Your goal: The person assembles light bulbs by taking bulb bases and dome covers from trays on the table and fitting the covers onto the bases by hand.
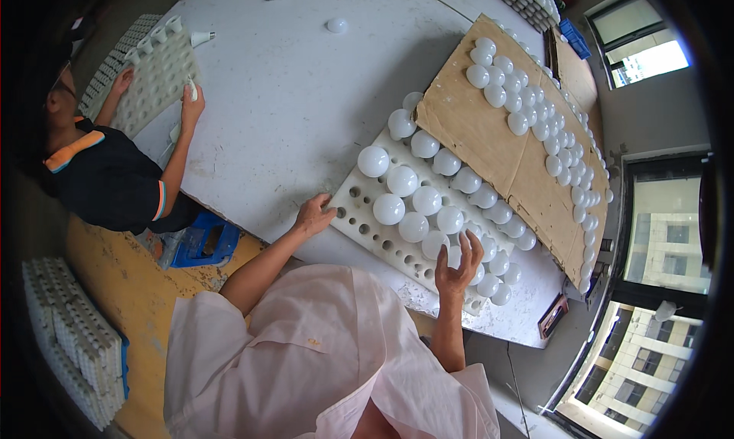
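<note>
Before me lies a white foam tray [391, 257] with rows of round holes, tilted on the table. White globe-shaped bulb covers [388, 208] stand in part of it, while the holes along its left and near side are bare. My left hand [312, 216] grips the tray's left corner, with the fingers at its edge. Over the covers at the tray's right side is my right hand [457, 267], thumb and fingers spread apart. A cover shows between them, with no clear hold on it.
Brown cardboard [489, 125] carrying more globes lies over further covers behind the tray. A single globe [337, 26] sits on the white table [283, 87]. At left, a co-worker [107, 171] handles another tray [157, 79] with bulb bases. Stacked trays [73, 339] and a blue stool [205, 240] stand below.
</note>
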`<move>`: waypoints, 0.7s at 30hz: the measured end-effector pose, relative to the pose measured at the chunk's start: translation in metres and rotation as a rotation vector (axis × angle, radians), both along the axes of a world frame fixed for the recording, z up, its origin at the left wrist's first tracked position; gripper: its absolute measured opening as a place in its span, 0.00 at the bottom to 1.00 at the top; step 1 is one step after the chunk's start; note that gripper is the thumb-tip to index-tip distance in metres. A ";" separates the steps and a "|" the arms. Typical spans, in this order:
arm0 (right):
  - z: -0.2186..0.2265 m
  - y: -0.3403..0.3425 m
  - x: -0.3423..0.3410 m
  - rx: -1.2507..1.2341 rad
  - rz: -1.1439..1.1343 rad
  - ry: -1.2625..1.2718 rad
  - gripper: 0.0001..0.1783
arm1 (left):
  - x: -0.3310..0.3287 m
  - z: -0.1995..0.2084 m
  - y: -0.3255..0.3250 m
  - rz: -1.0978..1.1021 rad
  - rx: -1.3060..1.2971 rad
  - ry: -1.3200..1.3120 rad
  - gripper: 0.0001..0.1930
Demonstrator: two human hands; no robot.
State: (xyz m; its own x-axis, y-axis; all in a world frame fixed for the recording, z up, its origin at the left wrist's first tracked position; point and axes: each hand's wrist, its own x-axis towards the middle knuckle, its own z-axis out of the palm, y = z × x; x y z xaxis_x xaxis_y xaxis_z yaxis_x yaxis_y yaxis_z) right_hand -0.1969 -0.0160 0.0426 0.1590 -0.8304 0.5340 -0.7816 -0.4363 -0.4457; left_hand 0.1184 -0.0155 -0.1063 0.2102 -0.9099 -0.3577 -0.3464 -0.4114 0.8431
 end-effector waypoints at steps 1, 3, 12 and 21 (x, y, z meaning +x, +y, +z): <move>-0.004 0.009 -0.022 -0.027 -0.123 -0.046 0.29 | 0.000 0.004 -0.004 -0.069 0.069 0.024 0.23; -0.008 0.027 -0.073 -0.156 -0.390 -0.052 0.26 | -0.004 -0.004 -0.012 -0.109 0.073 0.001 0.22; -0.145 0.133 -0.252 0.635 -1.023 -1.332 0.33 | -0.014 0.008 -0.015 -0.127 0.149 -0.223 0.21; -0.153 0.104 -0.211 0.664 -1.144 -1.221 0.26 | -0.015 0.005 -0.009 -0.078 0.080 -0.248 0.18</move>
